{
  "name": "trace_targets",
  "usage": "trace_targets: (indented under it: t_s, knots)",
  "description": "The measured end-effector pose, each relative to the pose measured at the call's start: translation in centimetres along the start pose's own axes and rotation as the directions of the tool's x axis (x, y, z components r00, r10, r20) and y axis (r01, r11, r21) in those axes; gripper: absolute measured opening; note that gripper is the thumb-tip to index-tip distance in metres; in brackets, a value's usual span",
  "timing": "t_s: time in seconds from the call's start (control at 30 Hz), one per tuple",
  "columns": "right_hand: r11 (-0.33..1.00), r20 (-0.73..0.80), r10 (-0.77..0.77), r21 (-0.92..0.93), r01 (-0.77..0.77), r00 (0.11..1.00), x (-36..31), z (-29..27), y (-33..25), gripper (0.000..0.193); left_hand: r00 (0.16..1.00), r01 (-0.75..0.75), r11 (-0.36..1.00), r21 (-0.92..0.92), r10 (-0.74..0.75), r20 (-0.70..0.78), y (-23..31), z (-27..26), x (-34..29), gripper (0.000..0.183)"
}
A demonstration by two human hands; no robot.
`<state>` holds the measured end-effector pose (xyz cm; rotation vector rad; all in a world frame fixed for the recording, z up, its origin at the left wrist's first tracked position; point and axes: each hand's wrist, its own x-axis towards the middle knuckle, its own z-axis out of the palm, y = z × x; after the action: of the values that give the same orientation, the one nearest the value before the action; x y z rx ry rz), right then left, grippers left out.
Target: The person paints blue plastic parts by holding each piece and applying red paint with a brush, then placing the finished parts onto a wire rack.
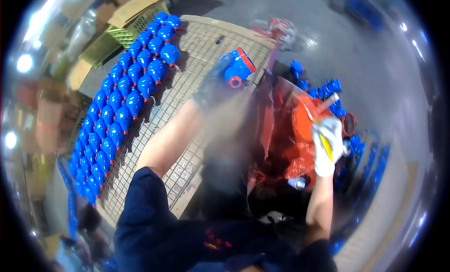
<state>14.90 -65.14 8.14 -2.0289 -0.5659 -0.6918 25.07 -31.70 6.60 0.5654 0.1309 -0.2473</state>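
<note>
My left hand (211,87), in a dark glove, is closed around a blue valve body (239,68) with red-painted round openings, held above the wire-mesh rack. My right hand (327,143), in a white glove, grips a paintbrush (326,103) with a pale stick-like handle; its bristles are not clear. That hand is over a tub of orange-red paint (303,119), whose sides are coated with wet-looking red. A yellow strip shows at the glove. Rows of glossy blue castings (124,87) with red ends stand along the left of the mesh rack (161,126).
More blue castings (330,87) lie beyond the paint tub, and further blue rows (363,162) stand on the right. A green plastic crate (123,37) and cardboard (140,7) are at the far left. Red-stained plastic (281,30) lies on the floor behind the rack.
</note>
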Motion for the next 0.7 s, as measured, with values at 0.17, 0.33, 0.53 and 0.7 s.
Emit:
trace_targets:
  t_s: [0.17, 0.33, 0.53, 0.7]
  knots:
    - [0.988, 0.001, -0.034, -0.15, 0.034, 0.999, -1.9, -1.2, 0.0, 0.024, 0.909, -0.012, 0.533, 0.846, 0.358, -0.212, 9.0, -10.0, 8.3, 0.082]
    - [0.965, 0.036, -0.017, -0.262, 0.026, 0.999, -4.0, -2.2, 2.2, 0.038, 0.686, 0.506, -0.361, 0.783, 0.719, -0.112, 17.6, -15.6, 15.1, 0.09]
    - [0.934, 0.082, 0.031, -0.358, 0.0, 0.996, -3.2, -1.5, 2.3, 0.037, 0.546, 0.714, -0.298, 0.633, 0.804, -0.236, 20.8, -15.1, 16.2, 0.073]
    - [0.888, -0.048, 0.074, -0.452, -0.088, 0.996, -5.7, -4.9, 1.7, 0.038, 0.701, 0.658, -0.566, 0.496, 0.701, -0.129, 19.3, -17.2, 21.1, 0.103]
